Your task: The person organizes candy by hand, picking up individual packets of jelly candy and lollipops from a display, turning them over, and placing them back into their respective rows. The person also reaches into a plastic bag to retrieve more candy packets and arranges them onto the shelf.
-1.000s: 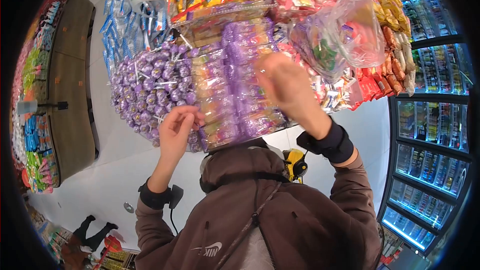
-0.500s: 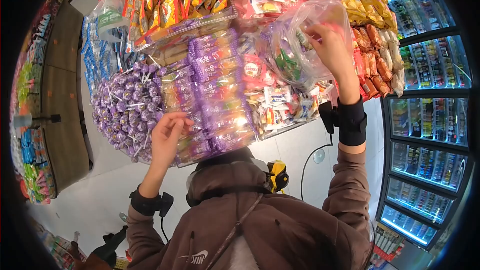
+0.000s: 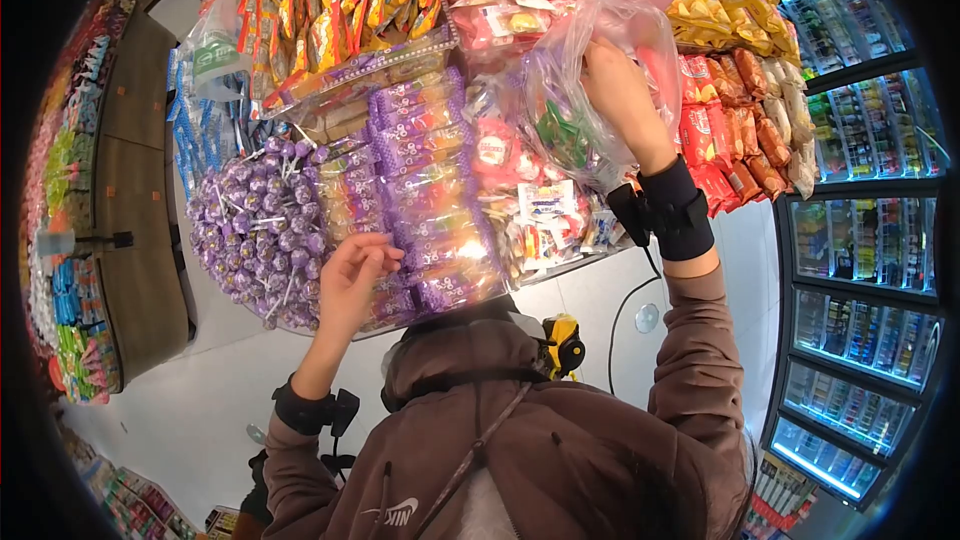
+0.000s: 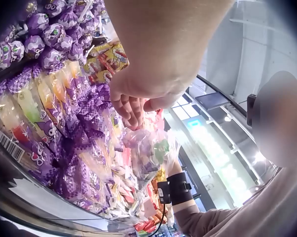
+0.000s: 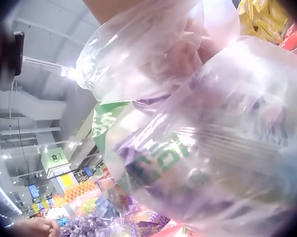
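My right hand (image 3: 612, 75) is raised and grips the mouth of a clear plastic bag (image 3: 570, 125) with sweets inside, held against the candy display. In the right wrist view the bag (image 5: 188, 148) fills the frame, with green print on it and the fingers (image 5: 188, 49) showing through the film. My left hand (image 3: 355, 270) is lower, with fingers curled against the purple-wrapped candy packs (image 3: 430, 190), beside a heap of purple lollipops (image 3: 255, 230). In the left wrist view the curled fingers (image 4: 136, 103) hover over the purple packs (image 4: 64, 128); whether they pinch anything I cannot tell.
The round display also holds pink and white sweets (image 3: 530, 205), orange and yellow packets (image 3: 340, 0) on top and red-orange packets (image 3: 745, 125) at the right. Lit drink fridges (image 3: 860, 240) line the right side. More candy shelves (image 3: 70, 270) stand at the left.
My right hand rose from the purple packs to the plastic bag and now grips its mouth. My left hand has stayed at the purple packs, shifting only slightly.
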Demonstrator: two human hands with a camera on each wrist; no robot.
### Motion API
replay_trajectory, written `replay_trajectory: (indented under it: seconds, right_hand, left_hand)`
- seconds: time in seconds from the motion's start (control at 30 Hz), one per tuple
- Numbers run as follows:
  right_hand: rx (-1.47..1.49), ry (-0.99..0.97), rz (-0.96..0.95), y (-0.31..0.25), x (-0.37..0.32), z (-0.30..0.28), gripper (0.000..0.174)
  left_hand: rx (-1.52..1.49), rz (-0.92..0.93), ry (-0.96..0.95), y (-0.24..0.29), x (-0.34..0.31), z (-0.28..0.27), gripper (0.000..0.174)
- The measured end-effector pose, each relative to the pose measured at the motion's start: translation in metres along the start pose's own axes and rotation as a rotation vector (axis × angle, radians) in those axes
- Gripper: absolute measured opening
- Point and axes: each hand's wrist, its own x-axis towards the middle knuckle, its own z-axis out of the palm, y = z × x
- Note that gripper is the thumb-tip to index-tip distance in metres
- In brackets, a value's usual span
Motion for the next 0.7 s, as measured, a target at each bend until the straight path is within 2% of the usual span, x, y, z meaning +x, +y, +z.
replay_trajectory:
  seconds: [0.13, 0.23, 0.3, 0.33, 0.4, 0.5, 0.57, 0.67, 0.7]
  right_hand:
    - [0.133, 0.04, 0.007, 0.0, -0.007, -0.01, 0.024]
    - [0.196, 0.167, 0.176, -0.015, -0.028, -0.04, 0.02]
    - [0.421, 0.411, 0.075, -0.034, -0.049, -0.063, 0.021]
    - [0.412, 0.492, 0.054, -0.051, -0.059, -0.078, 0.023]
    - [0.671, 0.607, -0.129, -0.061, -0.077, -0.086, 0.024]
    - [1.2, 0.407, -0.155, -0.086, -0.098, -0.078, 0.025]
    - [1.3, 0.219, -0.267, -0.097, -0.098, -0.061, 0.027]
    - [1.454, 0.017, -0.16, -0.118, -0.104, -0.042, 0.025]
    - [1.488, -0.005, -0.137, -0.122, -0.107, -0.035, 0.025]
  left_hand:
    - [-0.008, 0.004, -0.02, 0.0, 0.002, 0.003, 0.017]
    - [-0.01, 0.018, -0.026, 0.005, 0.004, 0.005, 0.017]
    - [-0.036, 0.05, -0.057, 0.003, 0.006, 0.005, 0.017]
    - [-0.048, 0.065, -0.072, 0.002, 0.006, 0.005, 0.017]
    - [-0.048, 0.061, -0.091, 0.002, 0.009, 0.008, 0.018]
    - [-0.039, 0.104, -0.137, 0.009, 0.012, 0.017, 0.02]
    - [-0.118, 0.134, -0.206, 0.022, 0.014, 0.027, 0.024]
    - [-0.355, 0.04, -0.205, 0.029, 0.016, 0.037, 0.027]
    - [-0.324, 0.048, -0.224, 0.037, 0.015, 0.039, 0.043]
